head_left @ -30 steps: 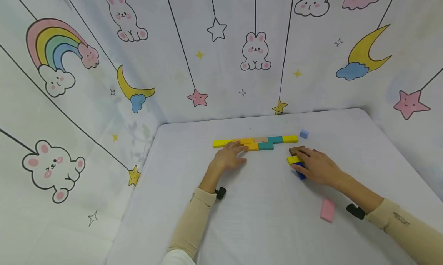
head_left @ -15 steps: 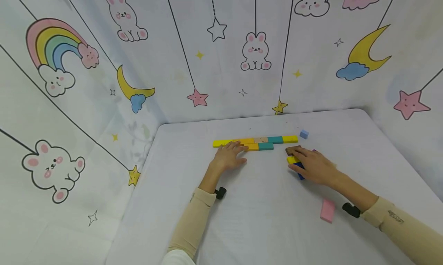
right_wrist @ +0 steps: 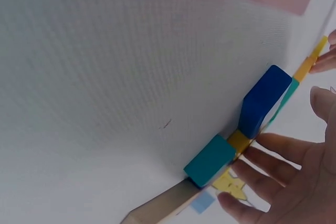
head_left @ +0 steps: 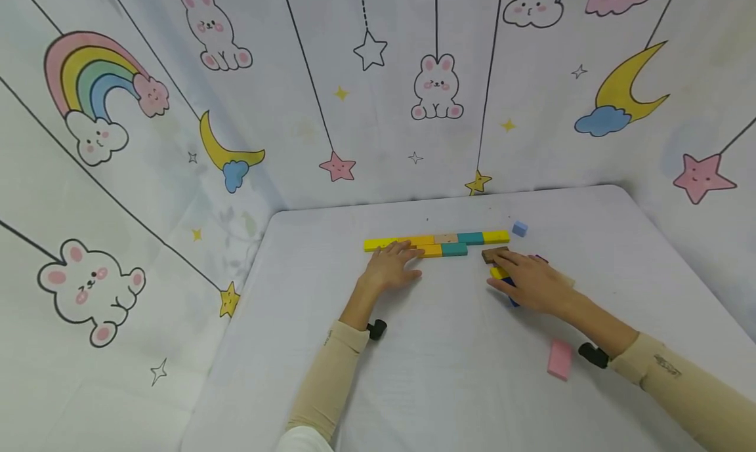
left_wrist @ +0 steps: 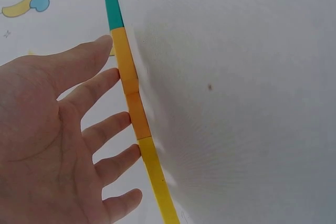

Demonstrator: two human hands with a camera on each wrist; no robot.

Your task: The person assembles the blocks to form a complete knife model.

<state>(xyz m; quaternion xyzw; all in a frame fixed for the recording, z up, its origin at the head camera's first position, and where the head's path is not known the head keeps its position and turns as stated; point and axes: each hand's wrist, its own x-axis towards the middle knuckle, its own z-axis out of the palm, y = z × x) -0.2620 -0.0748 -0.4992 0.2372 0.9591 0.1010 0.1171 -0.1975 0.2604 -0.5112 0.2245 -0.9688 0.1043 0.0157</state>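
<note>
Though under fingers (head_left: 515,261), brown block (head_left: 493,253) part-visible

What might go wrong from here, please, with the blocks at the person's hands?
The right hand reaches across both the blue block and the brown block, so sliding one could accidentally nudge the other. The left hand appears to touch the front row of blocks; pressing too hard might push that row out of line.

L sleeve (head_left: 325,380) beige, sm dark print (head_left: 329,336) nr cuff (head_left: 352,334), white cloth (head_left: 304,440) up top. R sleeve (head_left: 685,393) beige, bigger print (head_left: 668,365). L wrist cam (head_left: 378,329) & R wrist cam (head_left: 593,355) blk, stubby.
</note>
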